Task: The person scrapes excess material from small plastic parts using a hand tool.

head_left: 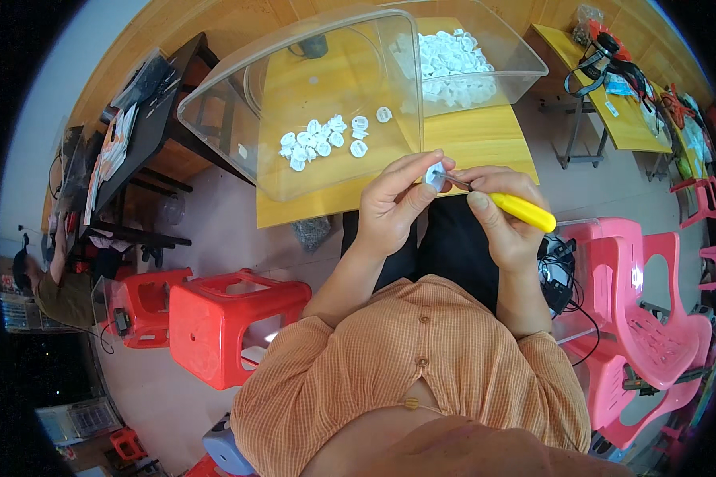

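yellow table [485, 143] beyond the lap; a white piece [433, 178] and a yellow-handled tool [525, 213] meet at its near edge, between two hands.

left hand [394, 197] pinches the white piece between thumb and fingers; right hand [511, 232] grasps the yellow-handled tool, thumb toward the front of the handle. the tool's long axis slopes from lower right, up and leftward, so that the piece lies ahead of the right-hand grip, in line with the thin metal shaft [458, 184]. tip and piece appear to touch; whether the tip sits inside cannot be told. the right fingertips stand just beside the piece. beyond, white discs [324, 148] show within one clear bin [294, 181], and heaped white parts [453, 67] in another to its right.
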Tool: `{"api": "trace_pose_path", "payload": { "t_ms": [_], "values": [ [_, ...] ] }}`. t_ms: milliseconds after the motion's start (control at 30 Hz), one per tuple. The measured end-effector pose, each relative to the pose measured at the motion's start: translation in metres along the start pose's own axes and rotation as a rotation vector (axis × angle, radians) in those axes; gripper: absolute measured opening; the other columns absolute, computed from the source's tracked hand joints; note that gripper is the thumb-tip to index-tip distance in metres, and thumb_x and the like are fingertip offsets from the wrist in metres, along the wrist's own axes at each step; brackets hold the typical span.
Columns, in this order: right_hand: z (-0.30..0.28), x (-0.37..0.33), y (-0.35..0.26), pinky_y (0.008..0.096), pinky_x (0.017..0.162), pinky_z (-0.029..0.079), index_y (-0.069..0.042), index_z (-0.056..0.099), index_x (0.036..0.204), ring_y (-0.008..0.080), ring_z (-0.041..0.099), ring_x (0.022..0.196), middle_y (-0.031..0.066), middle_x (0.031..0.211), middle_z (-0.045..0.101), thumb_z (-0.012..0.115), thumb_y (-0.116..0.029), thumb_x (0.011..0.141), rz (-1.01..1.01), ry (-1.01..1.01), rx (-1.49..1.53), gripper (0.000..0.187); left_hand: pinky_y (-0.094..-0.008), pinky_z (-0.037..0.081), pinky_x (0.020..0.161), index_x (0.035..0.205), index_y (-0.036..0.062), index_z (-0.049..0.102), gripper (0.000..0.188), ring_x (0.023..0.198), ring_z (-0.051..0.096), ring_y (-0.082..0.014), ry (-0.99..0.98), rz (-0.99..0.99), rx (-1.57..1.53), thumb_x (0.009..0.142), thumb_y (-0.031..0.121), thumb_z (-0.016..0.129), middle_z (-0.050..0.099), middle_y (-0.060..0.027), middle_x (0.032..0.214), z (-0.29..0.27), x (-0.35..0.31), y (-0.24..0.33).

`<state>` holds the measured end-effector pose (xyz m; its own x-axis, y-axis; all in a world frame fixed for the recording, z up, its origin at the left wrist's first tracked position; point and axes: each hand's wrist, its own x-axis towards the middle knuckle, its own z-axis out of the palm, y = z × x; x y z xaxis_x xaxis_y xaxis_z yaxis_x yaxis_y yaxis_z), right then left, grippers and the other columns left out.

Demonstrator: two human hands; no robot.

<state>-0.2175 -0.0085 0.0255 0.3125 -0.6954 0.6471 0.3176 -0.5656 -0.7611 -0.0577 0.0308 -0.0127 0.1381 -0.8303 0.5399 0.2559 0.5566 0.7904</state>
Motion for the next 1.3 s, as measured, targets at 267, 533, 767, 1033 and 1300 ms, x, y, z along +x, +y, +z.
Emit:
{"api": "trace_pose_path", "payload": {
  "t_ms": [267, 533, 767, 1033, 1300],
  "values": [
    [-0.022, 0.005, 0.003, 0.0289, 0.079, 0.050, 0.002, 0.059, 0.091, 0.0188, 0.063, 0.086, 0.0138, 0.092, 0.065, 0.061, 0.002, 0.083, 0.181, 0.071, 0.197, 0.008, -0.0291, 0.050, 0.085, 0.124, -0.0013, 0.052, 0.035, 0.097, 0.059, -0.0170, 0.104, -0.236, -0.244, 0.090, 0.004, 0.056, 0.059, -0.0122, 0.112, 0.013, 0.002, 0.002],
    [-0.092, 0.019, -0.018, 0.0462, 0.079, 0.055, 0.002, 0.051, 0.101, 0.0363, 0.065, 0.087, 0.0268, 0.098, 0.061, 0.049, -0.005, 0.092, -0.074, 0.426, 0.455, 0.012, -0.0238, 0.050, 0.069, 0.116, 0.0011, 0.055, 0.034, 0.080, 0.057, -0.0094, -0.271, -0.498, 0.110, 0.083, 0.004, 0.064, 0.057, -0.0034, 0.099, 0.050, 0.038, -0.033],
    [-0.118, 0.012, -0.030, 0.0495, 0.080, 0.055, 0.004, 0.051, 0.101, 0.0401, 0.064, 0.089, 0.0298, 0.100, 0.060, 0.048, -0.009, 0.093, -0.165, 0.450, 0.445, 0.016, -0.0404, 0.033, 0.104, 0.137, 0.0093, 0.038, 0.071, 0.130, 0.035, -0.0352, -0.036, 0.247, 0.936, 0.076, 0.028, 0.070, 0.020, -0.0194, 0.148, 0.071, 0.083, -0.024],
    [-0.113, 0.012, -0.032, 0.0498, 0.080, 0.055, 0.005, 0.051, 0.101, 0.0413, 0.064, 0.090, 0.0311, 0.100, 0.059, 0.048, -0.011, 0.094, -0.172, 0.402, 0.454, 0.017, -0.0299, 0.050, 0.071, 0.097, 0.0045, 0.067, 0.019, 0.076, 0.062, -0.0248, -0.074, -0.090, 0.994, 0.083, 0.016, 0.064, 0.064, -0.0115, 0.092, -0.022, 0.002, -0.038],
    [-0.089, 0.013, -0.033, 0.0491, 0.079, 0.055, 0.005, 0.050, 0.103, 0.0408, 0.064, 0.088, 0.0294, 0.099, 0.059, 0.049, -0.006, 0.092, -0.129, 0.351, 0.424, 0.015, -0.0403, 0.047, 0.080, 0.101, 0.0039, 0.065, 0.028, 0.095, 0.057, -0.0309, -0.048, 0.086, 1.498, 0.075, 0.012, 0.065, 0.061, -0.0156, 0.097, -0.106, 0.074, -0.087]
  ]
}}
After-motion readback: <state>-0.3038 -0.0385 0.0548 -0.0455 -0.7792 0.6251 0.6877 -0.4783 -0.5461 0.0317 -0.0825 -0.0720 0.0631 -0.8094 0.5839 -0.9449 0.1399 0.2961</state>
